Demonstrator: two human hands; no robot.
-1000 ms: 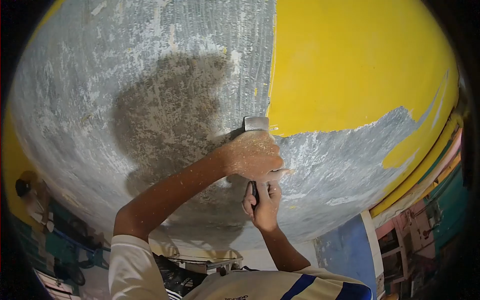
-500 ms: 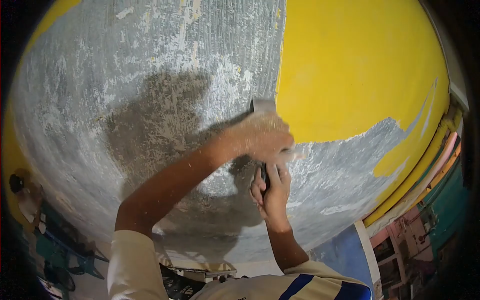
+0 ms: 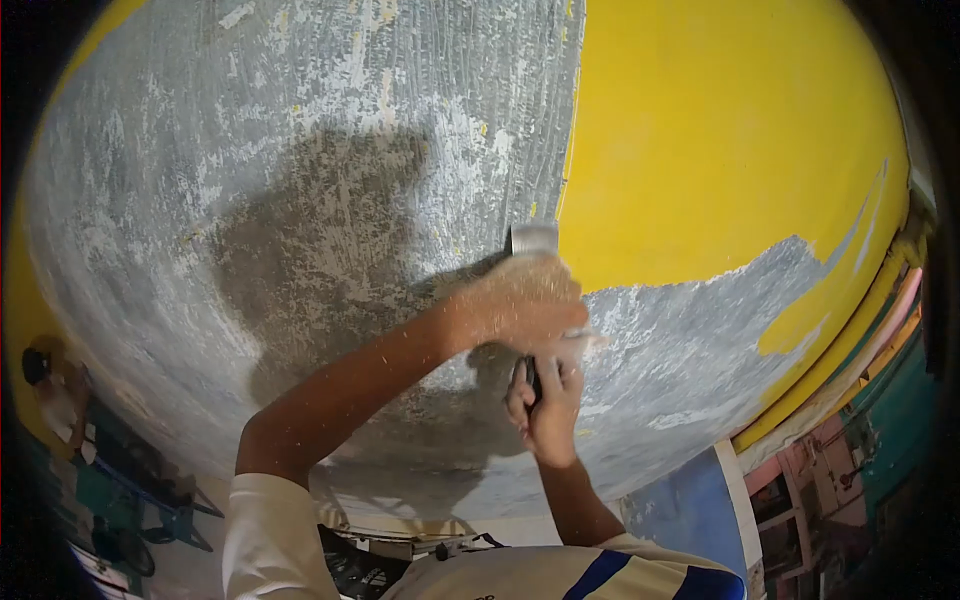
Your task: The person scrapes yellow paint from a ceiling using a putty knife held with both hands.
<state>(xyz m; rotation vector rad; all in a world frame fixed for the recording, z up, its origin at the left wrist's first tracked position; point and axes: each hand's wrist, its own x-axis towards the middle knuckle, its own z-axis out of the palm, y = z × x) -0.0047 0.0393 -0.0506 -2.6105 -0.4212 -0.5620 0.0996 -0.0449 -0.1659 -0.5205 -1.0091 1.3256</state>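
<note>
A scraper with a flat metal blade (image 3: pixel 535 238) lies against the scraped grey wall (image 3: pixel 390 70), its edge beside the left border of the yellow paint (image 3: pixel 720 140). My left hand (image 3: pixel 525 303) is wrapped round the scraper just below the blade, slightly blurred, its back speckled with pale dust. Lower down, my right hand (image 3: pixel 552 405) is closed round the dark handle (image 3: pixel 533 380). Most of the tool between blade and handle is hidden by my left hand.
A person (image 3: pixel 60 400) in a dark cap is at the far left, near dark furniture (image 3: pixel 150 490). A blue panel (image 3: pixel 690 510) stands at the lower right, beside pinkish shelving (image 3: pixel 800 490). Yellow pipes (image 3: pixel 840 380) run along the right side. My shadow falls on the wall.
The blade and both hands moved up along the yellow border, then came back down a little. The view has shifted, so wall and hands appear farther right. Both hands keep their hold.
</note>
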